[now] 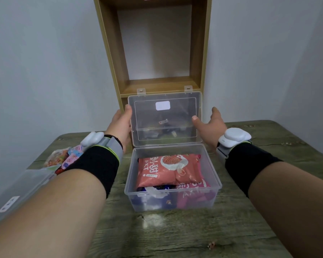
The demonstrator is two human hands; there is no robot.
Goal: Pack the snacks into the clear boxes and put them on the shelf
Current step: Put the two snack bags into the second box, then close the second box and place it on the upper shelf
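The left hand (121, 121) grips the upright lid (165, 118) of the snack-filled clear box (172, 179) on the tabletop (175, 231), while the right hand's (212, 121) fingers (195, 119) are spread loose beside it.

second clear box (21, 190) cut off at left edge

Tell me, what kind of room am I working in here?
Likely a plain indoor room set up for recording: bare grey walls, an empty wooden shelf and a worn table.

Clear plastic box (172, 200), rough wood table (175, 231)
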